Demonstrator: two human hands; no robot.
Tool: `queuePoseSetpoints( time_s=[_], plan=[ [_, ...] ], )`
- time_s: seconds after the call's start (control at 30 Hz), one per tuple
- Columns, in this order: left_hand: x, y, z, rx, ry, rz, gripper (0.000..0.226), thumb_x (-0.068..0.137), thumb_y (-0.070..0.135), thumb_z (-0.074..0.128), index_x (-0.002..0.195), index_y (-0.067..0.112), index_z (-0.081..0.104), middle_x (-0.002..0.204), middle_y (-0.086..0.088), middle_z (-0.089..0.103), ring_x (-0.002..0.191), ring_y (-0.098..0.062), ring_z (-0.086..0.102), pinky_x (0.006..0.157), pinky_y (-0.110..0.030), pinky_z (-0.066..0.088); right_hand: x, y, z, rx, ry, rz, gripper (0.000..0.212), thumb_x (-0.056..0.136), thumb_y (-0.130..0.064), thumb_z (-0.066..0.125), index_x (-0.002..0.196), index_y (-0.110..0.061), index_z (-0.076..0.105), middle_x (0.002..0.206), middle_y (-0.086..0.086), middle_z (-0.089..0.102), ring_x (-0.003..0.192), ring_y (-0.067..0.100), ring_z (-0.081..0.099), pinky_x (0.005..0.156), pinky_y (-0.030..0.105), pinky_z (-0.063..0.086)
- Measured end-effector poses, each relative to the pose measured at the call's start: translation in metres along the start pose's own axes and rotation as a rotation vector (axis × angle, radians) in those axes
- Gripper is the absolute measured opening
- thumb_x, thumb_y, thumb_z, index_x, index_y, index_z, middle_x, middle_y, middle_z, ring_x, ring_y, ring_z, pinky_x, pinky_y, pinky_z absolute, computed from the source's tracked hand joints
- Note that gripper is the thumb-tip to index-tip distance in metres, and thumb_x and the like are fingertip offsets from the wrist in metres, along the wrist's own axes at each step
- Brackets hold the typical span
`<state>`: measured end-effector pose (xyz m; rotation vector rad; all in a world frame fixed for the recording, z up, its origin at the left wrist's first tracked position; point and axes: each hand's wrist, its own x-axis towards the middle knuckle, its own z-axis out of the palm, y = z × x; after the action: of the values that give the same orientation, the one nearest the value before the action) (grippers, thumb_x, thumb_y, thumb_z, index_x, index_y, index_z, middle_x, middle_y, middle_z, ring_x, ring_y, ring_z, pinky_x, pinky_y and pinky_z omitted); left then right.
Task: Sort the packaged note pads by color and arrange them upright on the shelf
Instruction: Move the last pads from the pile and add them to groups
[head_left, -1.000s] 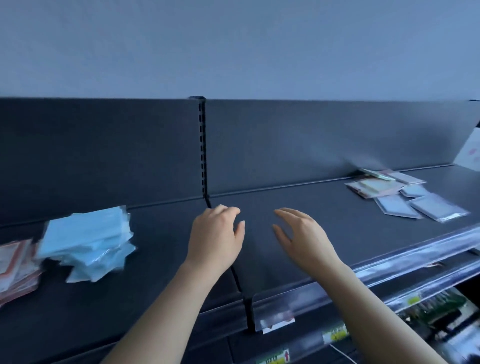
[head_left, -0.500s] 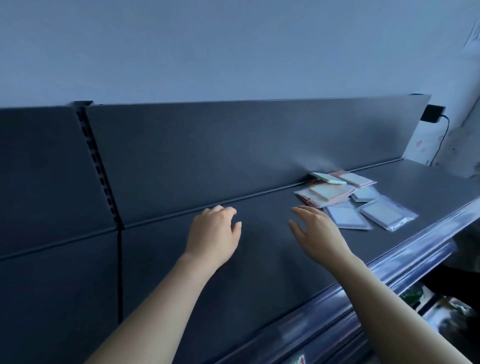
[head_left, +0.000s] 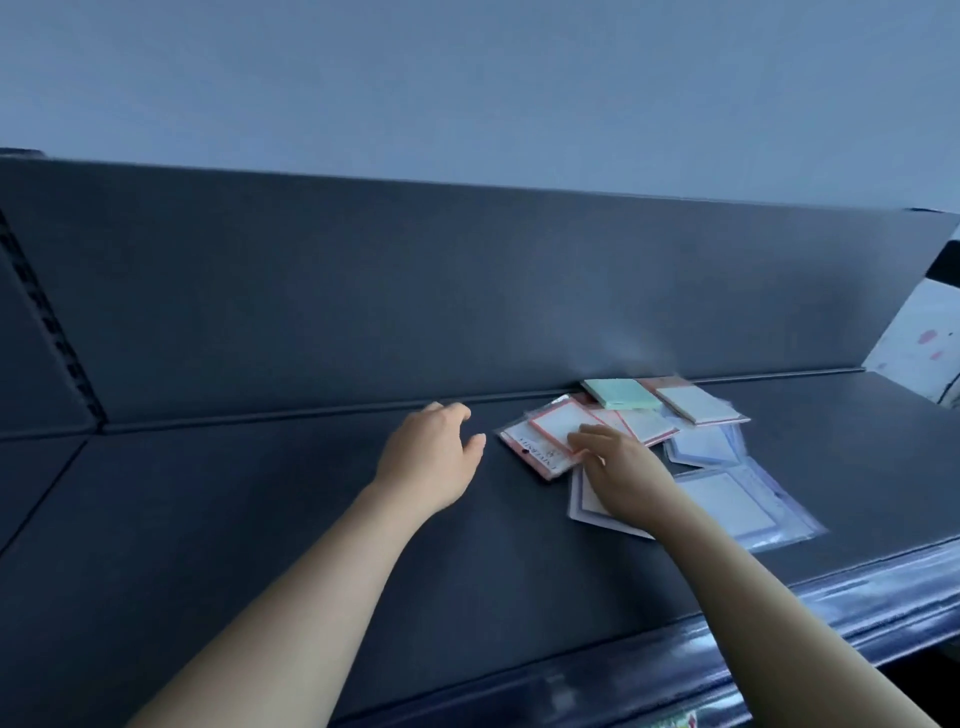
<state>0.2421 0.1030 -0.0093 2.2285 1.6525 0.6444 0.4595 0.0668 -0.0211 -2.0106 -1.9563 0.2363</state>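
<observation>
Right hand: fingers flat on the red-bordered pad, apparently singling out that color.
Left hand: loose, empty, poised alongside to help.

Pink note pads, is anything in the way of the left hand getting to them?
No, nothing visible. Only bare shelf lies between the left hand and the pink-edged pads. The right hand touches them from the other side.
</observation>
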Motion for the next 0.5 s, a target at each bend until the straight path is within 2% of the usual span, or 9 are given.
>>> queuePoseSetpoints(
  time_s=[0.1,0.2,0.33,0.43,0.5],
  plan=[
    [0.004,0.013,0.013,-0.026,-0.068,-0.05,0.05,0.096,0.043,0.048,0.136,0.013,0.047,0.133,-0.003,0.051,0.123,-0.022,0.046,0.098,-0.035,0.042,-0.004,0.002,0.002,0.087,-0.07,-0.127,0.04,0.093,-0.001,0.043,0.126,-0.013,0.062,0.141,0.003,0.051,0.133,0.018,0.044,0.109,0.021,0.026],
    [0.007,0.024,0.024,0.037,-0.173,-0.095,0.059,0.09,0.055,0.051,0.13,0.012,0.048,0.132,-0.007,0.049,0.122,-0.027,0.043,0.1,-0.038,0.039,-0.008,0.004,0.003,0.207,-0.084,-0.159,0.039,0.093,0.0,0.043,0.124,-0.013,0.064,0.135,-0.001,0.057,0.128,0.015,0.049,0.102,0.011,0.028],
    [0.009,0.032,0.033,0.153,-0.221,-0.132,0.067,0.074,0.07,0.06,0.117,0.019,0.053,0.13,-0.003,0.044,0.12,-0.026,0.039,0.098,-0.038,0.039,0.002,0.024,-0.004,0.202,0.117,0.066,0.037,0.095,-0.016,0.051,0.132,-0.01,0.056,0.143,0.005,0.049,0.132,0.022,0.044,0.106,0.024,0.029],
    [0.011,0.034,0.035,0.145,-0.221,-0.191,0.079,0.069,0.07,0.067,0.124,0.015,0.05,0.132,-0.003,0.041,0.121,-0.025,0.04,0.098,-0.037,0.039,0.015,0.038,-0.004,0.028,0.057,0.206,0.041,0.093,-0.037,0.052,0.121,-0.007,0.056,0.128,0.013,0.055,0.124,0.03,0.045,0.102,0.035,0.034],
    [0.013,0.034,0.036,0.133,-0.212,-0.233,0.083,0.065,0.068,0.072,0.122,0.012,0.05,0.128,-0.006,0.043,0.117,-0.026,0.044,0.095,-0.037,0.042,0.022,0.038,0.001,-0.008,0.037,0.218,0.041,0.091,-0.044,0.053,0.11,-0.009,0.055,0.116,0.011,0.058,0.118,0.031,0.046,0.098,0.037,0.036]
  ],
)
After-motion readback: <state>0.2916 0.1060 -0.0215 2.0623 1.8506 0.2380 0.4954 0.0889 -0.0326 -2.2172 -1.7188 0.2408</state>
